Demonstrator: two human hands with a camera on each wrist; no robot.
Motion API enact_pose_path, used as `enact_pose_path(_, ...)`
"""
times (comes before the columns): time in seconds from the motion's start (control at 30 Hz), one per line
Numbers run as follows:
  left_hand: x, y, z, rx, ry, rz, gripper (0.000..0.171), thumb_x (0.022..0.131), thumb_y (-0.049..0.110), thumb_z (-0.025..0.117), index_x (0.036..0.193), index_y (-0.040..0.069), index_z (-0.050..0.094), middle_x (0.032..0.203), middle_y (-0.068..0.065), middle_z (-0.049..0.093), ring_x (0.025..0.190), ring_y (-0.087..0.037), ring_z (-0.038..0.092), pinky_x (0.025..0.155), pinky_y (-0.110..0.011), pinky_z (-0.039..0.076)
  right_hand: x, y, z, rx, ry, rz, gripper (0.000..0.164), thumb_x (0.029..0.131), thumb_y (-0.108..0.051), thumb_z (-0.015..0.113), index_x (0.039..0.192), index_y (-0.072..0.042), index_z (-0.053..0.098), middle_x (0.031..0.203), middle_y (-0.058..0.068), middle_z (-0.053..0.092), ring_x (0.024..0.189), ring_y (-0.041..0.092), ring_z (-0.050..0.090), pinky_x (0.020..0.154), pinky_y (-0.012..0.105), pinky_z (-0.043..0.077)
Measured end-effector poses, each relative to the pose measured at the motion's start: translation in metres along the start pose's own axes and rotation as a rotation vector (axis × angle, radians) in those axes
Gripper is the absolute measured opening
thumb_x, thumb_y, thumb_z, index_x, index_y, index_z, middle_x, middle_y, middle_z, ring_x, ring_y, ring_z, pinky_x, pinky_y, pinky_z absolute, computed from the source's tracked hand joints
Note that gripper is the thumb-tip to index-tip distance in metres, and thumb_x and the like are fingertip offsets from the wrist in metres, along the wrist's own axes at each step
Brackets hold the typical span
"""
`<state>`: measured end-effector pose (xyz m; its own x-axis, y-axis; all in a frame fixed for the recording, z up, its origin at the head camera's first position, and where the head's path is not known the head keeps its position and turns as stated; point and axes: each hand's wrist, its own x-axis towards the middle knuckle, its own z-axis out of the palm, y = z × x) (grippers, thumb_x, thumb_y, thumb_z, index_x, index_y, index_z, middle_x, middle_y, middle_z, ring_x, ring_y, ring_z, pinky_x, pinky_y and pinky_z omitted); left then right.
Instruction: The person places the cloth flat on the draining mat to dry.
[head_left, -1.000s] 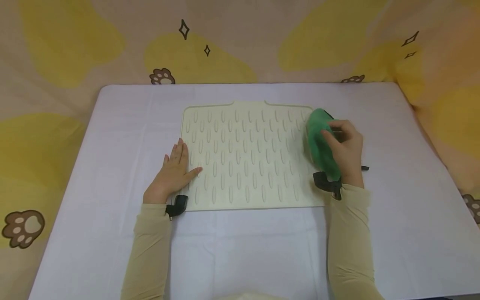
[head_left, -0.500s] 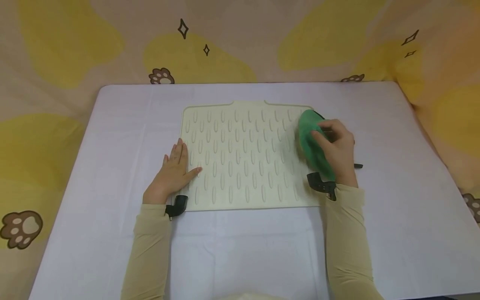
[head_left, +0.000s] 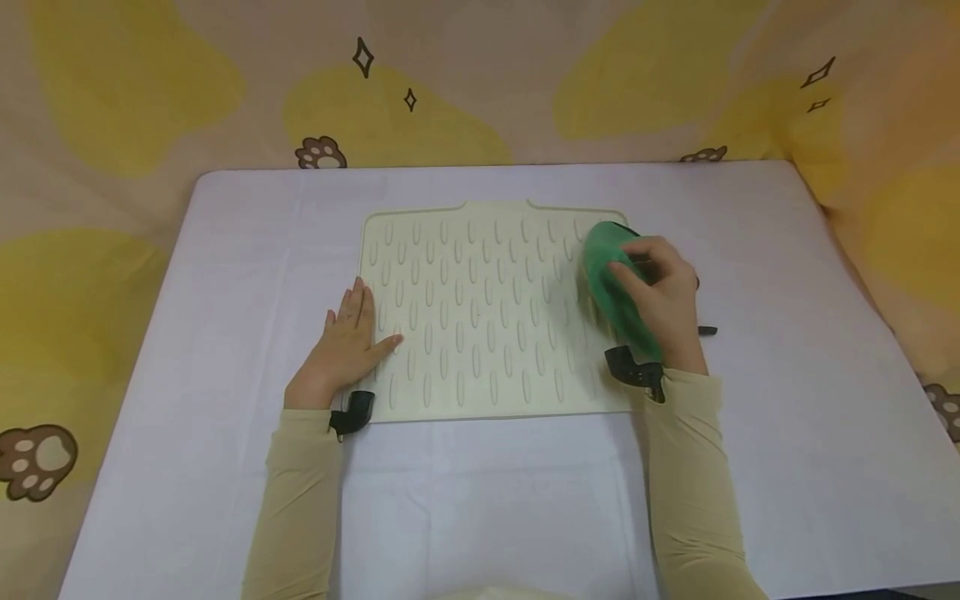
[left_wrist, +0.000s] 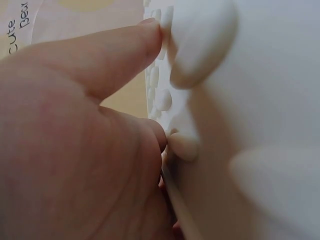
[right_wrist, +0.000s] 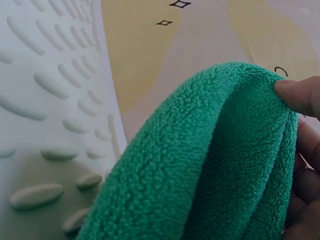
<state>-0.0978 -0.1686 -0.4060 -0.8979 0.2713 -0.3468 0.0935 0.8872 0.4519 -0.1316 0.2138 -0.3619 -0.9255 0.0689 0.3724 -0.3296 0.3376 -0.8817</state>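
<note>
A cream mat (head_left: pixel 480 317) with rows of raised oval ridges lies flat on the table. On its left edge rests my left hand (head_left: pixel 341 350), fingers straight and thumb spread over the ridges. The left wrist view shows that thumb (left_wrist: pixel 125 50) close up beside the bumps. My right hand (head_left: pixel 667 300) pinches a folded green terry cloth (head_left: pixel 611 275) between thumb and fingers, at the mat's right side. In the right wrist view the fluffy cloth (right_wrist: pixel 170 165) hangs in a loose fold beside the ridges. Its underside is hidden, so contact with the mat cannot be told.
A white-covered table (head_left: pixel 495 500) extends around the mat. Behind it and at both sides hangs a patterned fabric (head_left: pixel 450 75) with yellow patches and paw prints. Black camera mounts (head_left: pixel 633 367) sit at both wrists.
My right hand has shifted left with the green cloth, farther over the mat's right side. The left hand stays in place on the left edge.
</note>
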Motion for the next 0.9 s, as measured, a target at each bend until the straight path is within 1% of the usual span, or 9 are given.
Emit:
enact_pose_path(0.23,0.000,0.000,0.000,0.005,0.003,0.000,0.086,0.099,0.046,0.038,0.144,-0.007,-0.013,0.150,-0.018,-0.027,0.139,-0.033,-0.019,0.110,-0.056,-0.006,-0.001,-0.005,0.002,0.009,-0.018,-0.017,0.014,0.083,0.006,0.067,0.095,0.012,0.064,0.088,-0.012,0.059,0.084,0.009,0.058,0.076,0.020,0.046)
enact_pose_path(0.37,-0.001,0.000,0.000,0.007,0.002,-0.001,0.086,0.099,0.046,0.038,0.144,-0.007,-0.014,0.150,-0.017,-0.027,0.139,-0.032,-0.020,0.110,-0.056,-0.006,-0.002,-0.008,0.006,0.035,-0.026,-0.073,0.013,0.082,0.010,0.067,0.093,0.013,0.063,0.088,-0.012,0.060,0.084,0.008,0.058,0.076,0.020,0.046)
enact_pose_path(0.53,-0.001,0.001,0.000,0.000,0.000,-0.001,0.086,0.099,0.046,0.038,0.144,-0.007,-0.014,0.150,-0.017,-0.027,0.139,-0.033,-0.020,0.110,-0.056,-0.006,-0.003,-0.012,0.012,0.070,-0.060,-0.132,0.013,0.080,0.013,0.066,0.093,0.015,0.062,0.089,-0.010,0.060,0.085,0.009,0.058,0.078,0.021,0.046)
enact_pose_path(0.67,-0.002,0.002,-0.001,-0.001,0.000,0.000,0.086,0.100,0.044,0.038,0.144,-0.008,-0.013,0.150,-0.018,-0.026,0.139,-0.034,-0.019,0.109,-0.057,-0.006,-0.005,-0.014,0.015,0.075,-0.088,-0.131,0.013,0.081,0.012,0.067,0.093,0.013,0.062,0.090,-0.006,0.060,0.085,0.011,0.058,0.079,0.022,0.046)
enact_pose_path(0.73,-0.002,0.002,-0.001,-0.002,0.002,0.001,0.086,0.100,0.044,0.039,0.144,-0.008,-0.013,0.150,-0.019,-0.026,0.139,-0.034,-0.019,0.109,-0.057,-0.006,-0.005,-0.015,0.017,0.077,-0.100,-0.131,0.013,0.081,0.011,0.066,0.093,0.011,0.063,0.090,-0.002,0.061,0.086,0.012,0.058,0.080,0.023,0.046)
enact_pose_path(0.9,-0.002,0.002,-0.001,0.002,0.003,-0.001,0.086,0.100,0.044,0.039,0.144,-0.008,-0.013,0.150,-0.018,-0.026,0.139,-0.033,-0.019,0.110,-0.056,-0.006,-0.006,-0.017,0.020,0.079,-0.119,-0.127,0.013,0.082,0.011,0.066,0.094,0.010,0.064,0.092,0.001,0.062,0.087,0.013,0.058,0.081,0.023,0.046)
